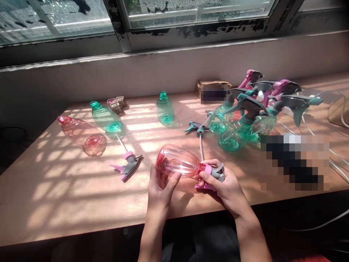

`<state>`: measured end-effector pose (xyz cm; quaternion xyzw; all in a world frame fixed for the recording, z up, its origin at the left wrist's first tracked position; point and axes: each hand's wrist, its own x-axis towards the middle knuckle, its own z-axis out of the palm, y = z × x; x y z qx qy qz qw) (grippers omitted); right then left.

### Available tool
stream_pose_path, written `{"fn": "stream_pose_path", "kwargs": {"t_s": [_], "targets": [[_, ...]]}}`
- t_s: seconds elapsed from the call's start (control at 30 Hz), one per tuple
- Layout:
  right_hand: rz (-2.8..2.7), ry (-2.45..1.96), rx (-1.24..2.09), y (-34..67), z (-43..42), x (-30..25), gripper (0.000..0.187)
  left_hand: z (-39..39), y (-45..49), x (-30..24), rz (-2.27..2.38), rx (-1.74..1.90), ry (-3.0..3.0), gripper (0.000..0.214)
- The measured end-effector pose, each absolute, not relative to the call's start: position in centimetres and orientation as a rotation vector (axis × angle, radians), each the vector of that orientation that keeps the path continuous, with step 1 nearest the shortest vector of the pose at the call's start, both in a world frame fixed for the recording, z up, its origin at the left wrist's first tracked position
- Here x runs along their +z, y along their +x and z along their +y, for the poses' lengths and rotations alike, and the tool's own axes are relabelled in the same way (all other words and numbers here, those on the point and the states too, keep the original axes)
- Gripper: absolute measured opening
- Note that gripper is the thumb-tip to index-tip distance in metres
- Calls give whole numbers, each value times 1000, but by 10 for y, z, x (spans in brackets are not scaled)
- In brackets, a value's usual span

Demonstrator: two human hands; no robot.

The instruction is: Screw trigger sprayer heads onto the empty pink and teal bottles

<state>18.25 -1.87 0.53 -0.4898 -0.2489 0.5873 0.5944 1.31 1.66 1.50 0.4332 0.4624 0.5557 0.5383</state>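
A clear pink spray bottle lies sideways between my hands, just above the table's front edge. My left hand is wrapped round its wide base end, thumb along the near side. At the neck, my right hand grips the pink collar of the grey and pink trigger head. The head sits on the bottle's neck; how tightly, I cannot tell. Left of my hands lies a loose grey and pink trigger head with its tube. Behind the bottle is a loose teal and grey trigger head, its tube pointing towards me.
On the left lie a pink bottle and a green bottle, both without heads. Another green bottle stands upright. Several assembled spray bottles crowd the right, near a small box, a blurred dark object and white cables.
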Motion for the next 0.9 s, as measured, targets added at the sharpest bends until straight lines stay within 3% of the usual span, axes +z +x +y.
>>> {"fn": "stream_pose_path", "kwargs": {"t_s": [0.9], "targets": [[-565, -1120, 1380, 184, -20, 6, 45, 20, 12, 9, 1082, 1353, 1090, 57]]}}
